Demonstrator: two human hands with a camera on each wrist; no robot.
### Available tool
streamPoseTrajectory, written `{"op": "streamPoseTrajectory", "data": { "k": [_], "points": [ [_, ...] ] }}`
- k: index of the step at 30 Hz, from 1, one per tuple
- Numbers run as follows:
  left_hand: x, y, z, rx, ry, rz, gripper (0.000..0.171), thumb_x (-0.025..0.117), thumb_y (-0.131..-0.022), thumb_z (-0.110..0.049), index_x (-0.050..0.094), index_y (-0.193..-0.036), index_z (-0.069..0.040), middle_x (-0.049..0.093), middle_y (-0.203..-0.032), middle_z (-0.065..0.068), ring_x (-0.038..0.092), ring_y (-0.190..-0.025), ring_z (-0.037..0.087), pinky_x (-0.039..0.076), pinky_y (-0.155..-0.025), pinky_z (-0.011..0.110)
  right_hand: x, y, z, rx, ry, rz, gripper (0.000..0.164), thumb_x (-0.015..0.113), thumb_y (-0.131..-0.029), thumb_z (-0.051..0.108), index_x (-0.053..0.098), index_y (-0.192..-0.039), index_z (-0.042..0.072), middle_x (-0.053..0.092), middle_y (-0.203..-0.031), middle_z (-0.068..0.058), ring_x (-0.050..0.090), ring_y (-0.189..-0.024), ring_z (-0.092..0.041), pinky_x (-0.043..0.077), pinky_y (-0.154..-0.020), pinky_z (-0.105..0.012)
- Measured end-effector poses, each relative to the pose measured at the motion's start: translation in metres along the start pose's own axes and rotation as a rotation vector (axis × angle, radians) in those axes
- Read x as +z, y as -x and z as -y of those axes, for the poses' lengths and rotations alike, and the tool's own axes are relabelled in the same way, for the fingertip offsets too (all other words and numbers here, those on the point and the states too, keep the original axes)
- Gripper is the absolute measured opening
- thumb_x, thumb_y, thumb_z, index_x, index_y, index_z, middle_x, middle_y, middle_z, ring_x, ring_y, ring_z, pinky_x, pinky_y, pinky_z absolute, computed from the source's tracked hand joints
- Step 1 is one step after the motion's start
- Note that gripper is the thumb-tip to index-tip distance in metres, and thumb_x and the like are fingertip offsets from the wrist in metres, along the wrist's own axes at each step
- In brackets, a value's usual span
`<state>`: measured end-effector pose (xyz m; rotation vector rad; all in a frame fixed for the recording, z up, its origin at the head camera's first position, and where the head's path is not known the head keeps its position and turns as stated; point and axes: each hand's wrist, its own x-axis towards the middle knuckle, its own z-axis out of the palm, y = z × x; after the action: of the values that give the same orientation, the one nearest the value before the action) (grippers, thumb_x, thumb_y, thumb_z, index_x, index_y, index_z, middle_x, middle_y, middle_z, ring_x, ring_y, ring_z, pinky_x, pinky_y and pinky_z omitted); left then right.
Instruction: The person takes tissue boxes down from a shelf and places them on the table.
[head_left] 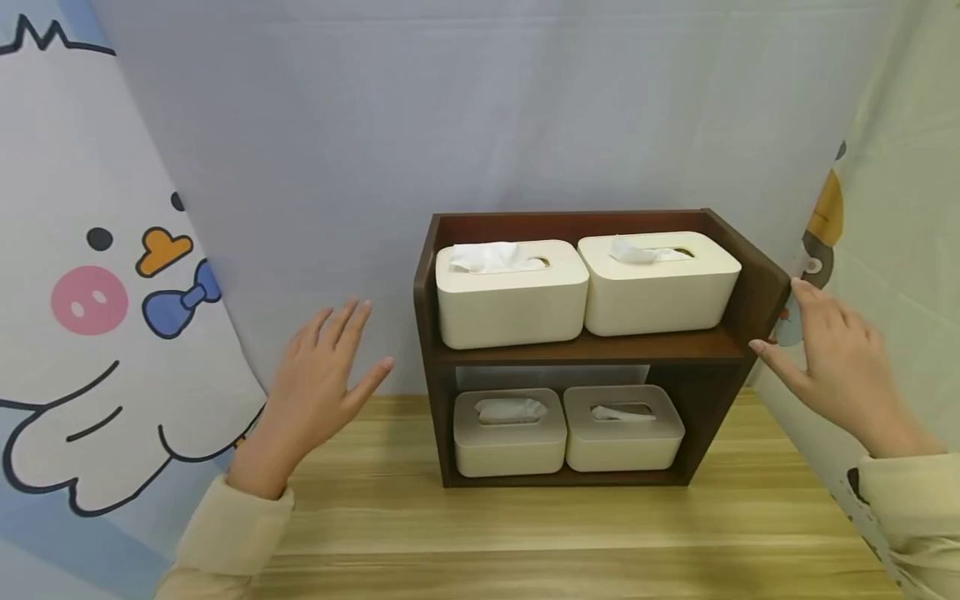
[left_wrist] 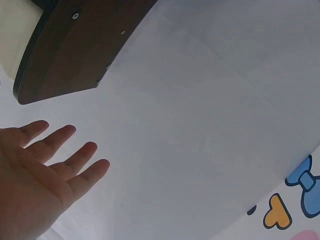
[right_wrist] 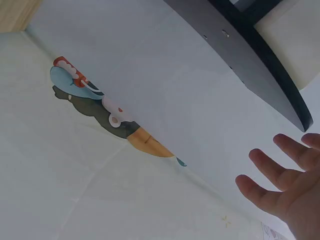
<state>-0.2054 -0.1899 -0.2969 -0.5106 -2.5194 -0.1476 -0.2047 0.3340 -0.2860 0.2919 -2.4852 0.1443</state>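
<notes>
A dark brown two-tier shelf [head_left: 592,361] stands on the wooden table. On its upper tier sit two cream tissue boxes, the left one [head_left: 512,315] beside the right one [head_left: 660,300], each with white tissue at its slot. Two more, a left lower box [head_left: 510,454] and a right lower box [head_left: 625,450], fill the lower tier. My left hand [head_left: 315,383] is held out left of the shelf, fingers spread, apart from it. Close by the shelf's right side panel [right_wrist: 270,85], my right hand [head_left: 840,358] has its fingers extended, thumb overlapping the panel's front edge in the head view.
The wood-grain table [head_left: 525,542] extends in front of the shelf. Behind hangs a pale grey cloth [head_left: 315,150]. A cartoon-printed cloth [head_left: 75,192] borders the left, and a pale printed cloth [head_left: 900,250] the right.
</notes>
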Motion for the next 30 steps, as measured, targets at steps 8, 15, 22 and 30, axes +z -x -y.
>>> {"op": "streamPoseTrajectory", "data": {
  "k": [8,15,22,30],
  "points": [
    [0.003,-0.029,-0.013,0.002,0.031,-0.049,0.065,0.043,-0.094,-0.045,0.026,-0.144,-0.007,0.037,-0.143,0.015,0.036,-0.126,0.038,0.033,-0.099,0.054,-0.004,-0.023,-0.001,0.02,-0.015,-0.007,0.074,0.052,-0.09,0.04,0.021,-0.142,-0.003,0.037,-0.135,-0.031,0.041,-0.102,-0.056,0.033,-0.078,-0.067],
    [0.01,-0.054,-0.021,-0.004,0.047,-0.057,0.062,0.039,-0.094,-0.048,0.034,-0.14,-0.006,0.044,-0.137,0.014,0.041,-0.121,0.037,0.034,-0.099,0.051,0.001,-0.041,0.0,0.011,-0.042,-0.072,0.064,0.056,-0.088,0.027,0.033,-0.134,-0.011,0.045,-0.121,-0.039,0.044,-0.101,-0.057,0.036,-0.078,-0.064],
    [0.014,-0.066,-0.021,-0.017,0.035,-0.074,0.059,0.042,-0.093,-0.047,0.041,-0.136,-0.005,0.05,-0.13,0.016,0.045,-0.117,0.037,0.037,-0.095,0.052,0.005,-0.05,0.0,0.039,-0.033,-0.088,0.06,0.057,-0.085,0.018,0.035,-0.131,-0.014,0.048,-0.114,-0.041,0.048,-0.09,-0.056,0.038,-0.067,-0.062],
    [0.014,-0.073,-0.023,-0.012,-0.014,-0.047,0.061,0.045,-0.091,-0.049,0.044,-0.133,-0.004,0.053,-0.128,0.015,0.046,-0.117,0.036,0.038,-0.095,0.051,0.006,-0.055,-0.002,0.047,-0.032,-0.079,0.049,0.061,-0.083,0.014,0.046,-0.121,-0.014,0.055,-0.098,-0.037,0.052,-0.077,-0.049,0.039,-0.057,-0.058]
  ]
}}
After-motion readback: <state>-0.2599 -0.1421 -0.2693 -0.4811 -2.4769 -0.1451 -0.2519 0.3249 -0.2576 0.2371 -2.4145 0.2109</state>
